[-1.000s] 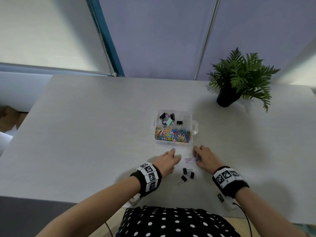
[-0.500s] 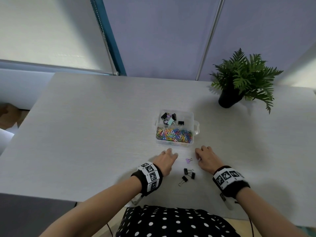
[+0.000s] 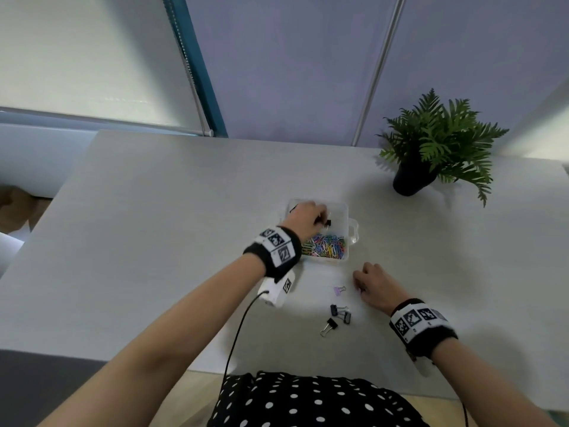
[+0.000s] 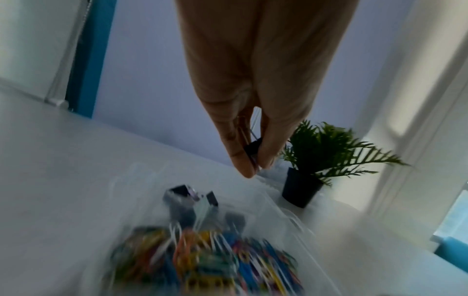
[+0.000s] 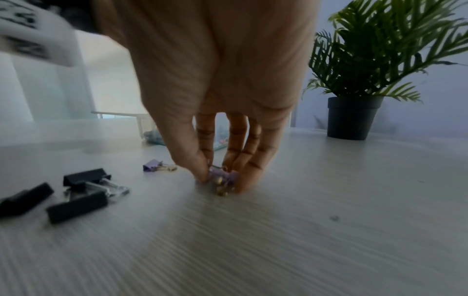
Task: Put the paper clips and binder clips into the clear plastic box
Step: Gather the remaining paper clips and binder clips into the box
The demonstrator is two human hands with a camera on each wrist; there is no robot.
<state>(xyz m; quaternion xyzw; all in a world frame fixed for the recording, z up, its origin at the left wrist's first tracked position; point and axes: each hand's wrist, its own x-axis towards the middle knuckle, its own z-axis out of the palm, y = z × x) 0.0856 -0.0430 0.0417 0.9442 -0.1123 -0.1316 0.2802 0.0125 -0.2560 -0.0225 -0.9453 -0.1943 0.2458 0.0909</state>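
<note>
While the left hand (image 4: 249, 112) pinches a small black binder clip (image 4: 253, 149) between thumb and fingertips, wire handles running up into the grip and black body hanging down, it hovers over the far compartment of the clear plastic box (image 3: 349, 224), right above the binder clips already in there (image 4: 192, 202). Drop step, by the look of it: all it needs now is for those fingers to part so the clip lands clear of the coloured paper clips (image 3: 326, 248) in the near compartment. Over to the right hand (image 3: 374, 286), down on the table (image 3: 154, 226), thumb and fingers closing round a purple binder clip (image 5: 222, 176) lying flat; which way it points is hard to tell under the fingers. Next call there is a clean lift. Waiting between the hands: another purple clip (image 3: 338, 290), handles toward the right hand, and three black ones (image 3: 337, 317) nearer the body.
</note>
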